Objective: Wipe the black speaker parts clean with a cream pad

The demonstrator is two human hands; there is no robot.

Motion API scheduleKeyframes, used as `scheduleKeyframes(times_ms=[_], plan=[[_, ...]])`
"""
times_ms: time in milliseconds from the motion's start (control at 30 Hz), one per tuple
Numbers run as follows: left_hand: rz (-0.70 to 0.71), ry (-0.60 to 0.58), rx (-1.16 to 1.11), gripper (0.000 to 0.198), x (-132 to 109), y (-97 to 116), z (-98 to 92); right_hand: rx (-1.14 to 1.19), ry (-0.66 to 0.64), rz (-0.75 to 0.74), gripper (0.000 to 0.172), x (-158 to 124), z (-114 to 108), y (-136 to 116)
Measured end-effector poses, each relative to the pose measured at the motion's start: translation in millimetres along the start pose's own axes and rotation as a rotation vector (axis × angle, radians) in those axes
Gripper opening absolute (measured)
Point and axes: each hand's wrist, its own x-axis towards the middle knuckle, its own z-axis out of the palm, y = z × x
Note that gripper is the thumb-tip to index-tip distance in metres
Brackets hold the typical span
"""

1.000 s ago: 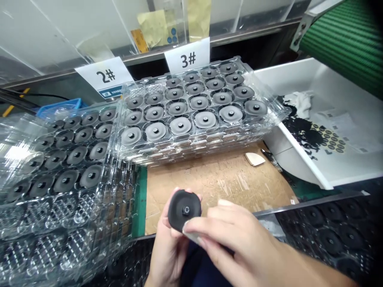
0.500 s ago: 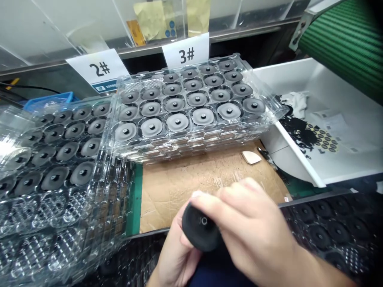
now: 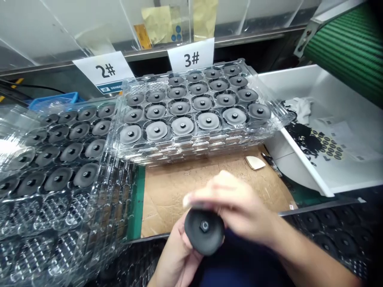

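Gripping the studded black disc (image 3: 204,233) in my left hand (image 3: 176,253), I've just swept my blurred right hand (image 3: 236,205) above it; its grip I cannot tell.

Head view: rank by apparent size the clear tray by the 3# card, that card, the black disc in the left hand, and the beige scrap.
1. Clear tray
2. 3# card and black disc in the left hand: they look alike, and the disc is nearer the camera, so unranked
3. Beige scrap
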Motion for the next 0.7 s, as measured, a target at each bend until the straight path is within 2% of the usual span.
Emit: scheduleKeyframes(times_ms=[67, 133, 200, 267, 333, 400, 467, 567, 700], plan=[[0.017, -0.019, -0.088, 0.045, 0.1, -0.3, -6.2, -0.014, 0.15, 0.304, 0.024, -8.3, 6.4, 30.9], [0.035, 0.0, -0.181, 0.047, 2.1, -1.3, -12.8, -0.017, 0.155, 0.44, 0.023, -24.8, 20.7, 57.3], [0.052, 0.055, -0.253, 0.039, 5.6, -3.0, -18.5, 0.01, 0.083, 0.466, 0.023, -47.1, 41.2, 72.3], [0.065, 0.092, -0.311, 0.033, 9.2, -5.0, -22.5, 0.042, 0.004, 0.477, 0.022, -69.5, 62.4, 75.8], [0.065, 0.091, -0.336, 0.035, 11.5, -6.5, -24.7, 0.063, -0.05, 0.488, 0.022, -85.6, 77.8, 73.2], [0.051, 0.07, -0.341, 0.039, 11.8, -6.9, -25.3, 0.072, -0.066, 0.5, 0.022, -91.7, 83.5, 71.0], [0.03, 0.052, -0.35, 0.045, 10.5, -6.3, -25.1, 0.072, -0.047, 0.512, 0.022, -89.0, 78.5, 71.9], [-0.003, 0.029, -0.35, 0.05, 7.3, -4.9, -24.4, 0.055, 0.033, 0.529, 0.024, -77.0, 54.9, 72.6], [-0.011, -0.004, -0.296, 0.042, 4.3, -7.2, -22.6, 0.03, 0.183, 0.539, 0.024, -58.2, 15.5, 50.3]])
